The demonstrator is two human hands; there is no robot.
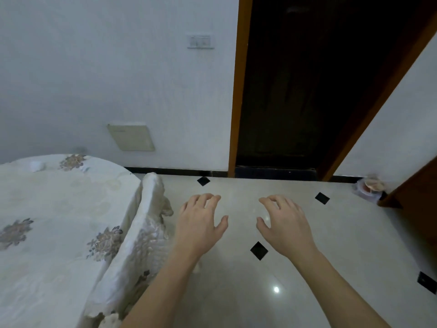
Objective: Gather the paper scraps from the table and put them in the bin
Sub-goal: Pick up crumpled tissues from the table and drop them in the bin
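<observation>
Bare: left hand (198, 223), right hand (287, 223), forearms (163, 290).

Home: clothed table (59, 209), tile floor (331, 233), doorway (307, 91).

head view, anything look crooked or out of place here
The beige panel low on the wall looks askew: its sides slant, unlike the nearly upright door frame beside it. A small white lump, perhaps a paper scrap, sits at the far end of the table. The left hand and right hand hold nothing.
</observation>
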